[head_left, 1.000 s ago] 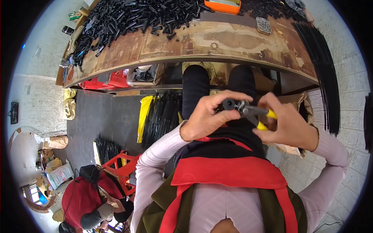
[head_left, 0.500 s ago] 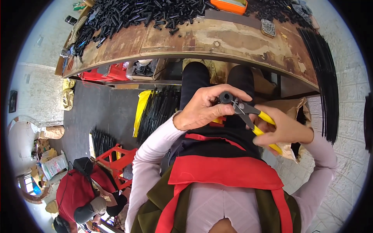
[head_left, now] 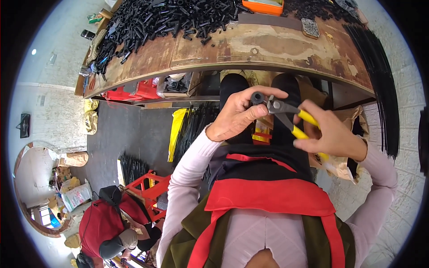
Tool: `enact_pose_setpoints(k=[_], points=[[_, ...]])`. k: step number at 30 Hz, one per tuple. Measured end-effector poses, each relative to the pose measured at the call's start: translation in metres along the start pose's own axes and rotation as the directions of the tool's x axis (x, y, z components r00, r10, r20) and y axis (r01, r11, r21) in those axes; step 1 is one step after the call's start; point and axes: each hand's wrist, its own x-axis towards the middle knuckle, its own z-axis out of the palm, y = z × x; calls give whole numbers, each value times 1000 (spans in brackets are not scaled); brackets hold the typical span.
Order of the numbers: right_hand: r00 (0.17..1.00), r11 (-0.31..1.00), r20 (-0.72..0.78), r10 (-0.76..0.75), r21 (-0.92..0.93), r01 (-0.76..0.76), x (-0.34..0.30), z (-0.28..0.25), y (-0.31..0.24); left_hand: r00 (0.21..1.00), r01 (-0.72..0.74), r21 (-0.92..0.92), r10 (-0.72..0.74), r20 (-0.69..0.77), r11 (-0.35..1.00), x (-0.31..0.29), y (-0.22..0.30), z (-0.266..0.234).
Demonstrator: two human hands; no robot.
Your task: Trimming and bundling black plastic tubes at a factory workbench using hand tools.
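My left hand [head_left: 239, 114] is closed round a small black tubular part [head_left: 258, 97], its round, hollow end showing between thumb and index finger. In my right hand [head_left: 333, 134] is a pair of pliers [head_left: 282, 109] with dark metal jaws and yellow handles. The jaws lie right beside the black part, close to my left fingertips. Whether they grip it I cannot tell. Both hands are above my lap, over dark trousers and a red and black apron [head_left: 268, 196].
A worn wooden table [head_left: 205, 56] stands ahead, bearing a heap of black tubular parts [head_left: 152, 27], an orange container [head_left: 263, 6] and a small metal tin [head_left: 310, 27]. Long black strips [head_left: 380, 89] hang over its right edge. At lower left, a person in red [head_left: 111, 219] sits beside a red stool [head_left: 149, 190].
The pliers have swung to a more level angle, with the jaws up beside the black part's end. My right hand has risen slightly. The whole view has shifted a little.
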Motion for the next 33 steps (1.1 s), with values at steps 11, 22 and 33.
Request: enact_pose_setpoints(k=[11, 22, 33], points=[[963, 948, 266, 44, 293, -124, 2, -7, -5, 996, -84, 106, 83, 11, 991, -1, 3, -9], [734, 616, -317, -600, -769, 172, 19, 5, 28, 966, -223, 336, 253, -47, 915, -4, 4, -1], [796, 763, -265, -545, -549, 340, 20, 6, 25, 973, -222, 415, 225, 43, 882, -7, 3, -8]])
